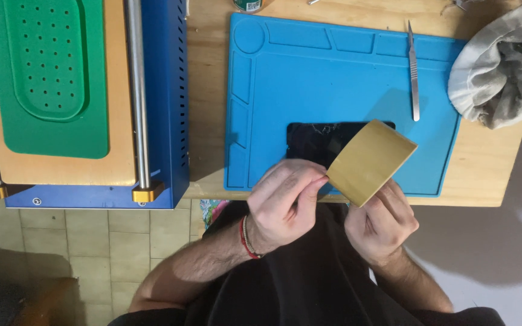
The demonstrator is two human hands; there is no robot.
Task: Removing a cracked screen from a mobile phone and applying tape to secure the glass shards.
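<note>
Both hands hold a tan sheet (371, 160) up over the near edge of a blue mat (339, 78). The left hand (285, 205) pinches the sheet's near-left corner between thumb and forefinger, the other fingers curled in close. The right hand (382, 223) sits under the sheet's lower edge — its fingers are bent around that edge, though the tips are hidden behind the sheet, so the exact grip cannot be told. The sheet bows slightly and tilts, its far corner raised toward the right.

Beneath it, on the mat, lies a dark phone (321, 140) with what looks like a cracked screen — partly covered by the sheet and the left hand. A scalpel (414, 72) lies on the mat's right part. A grey cloth (502, 66) is bunched at the table's right end. To the left stands a blue machine (158, 102) with a green pad (46, 78).
</note>
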